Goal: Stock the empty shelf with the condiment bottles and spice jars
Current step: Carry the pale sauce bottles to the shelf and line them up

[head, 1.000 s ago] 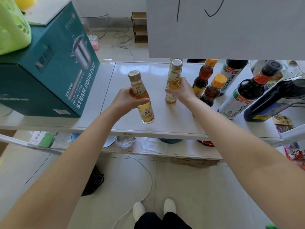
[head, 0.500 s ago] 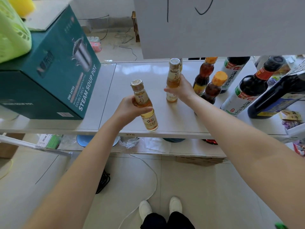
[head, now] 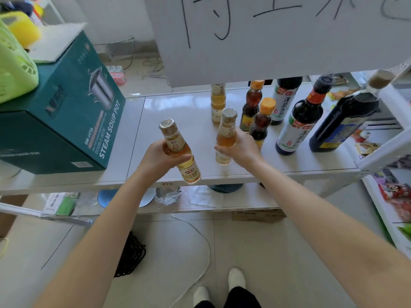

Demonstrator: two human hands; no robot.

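Note:
My left hand (head: 159, 157) grips a pale golden vinegar bottle (head: 180, 152), tilted, above the front edge of the white shelf (head: 178, 121). My right hand (head: 240, 146) holds a second golden bottle (head: 226, 134) that stands upright on the shelf, just in front of a third one (head: 218, 101). To the right stand two brown bottles with orange caps (head: 260, 123), then two dark soy sauce bottles (head: 298, 121) and a large dark bottle (head: 342, 123) leaning at the shelf's right end.
A teal steam soup pot box (head: 66, 112) fills the shelf's left part, with a green basket (head: 13, 70) on top. A white sign (head: 266, 34) hangs over the shelf's back. Lower shelves hold bags and packets; a cable lies on the floor.
The view has tilted up and closed in. My right hand has drawn its bottle a little nearer the front edge; my left hand keeps its bottle tilted in about the same place.

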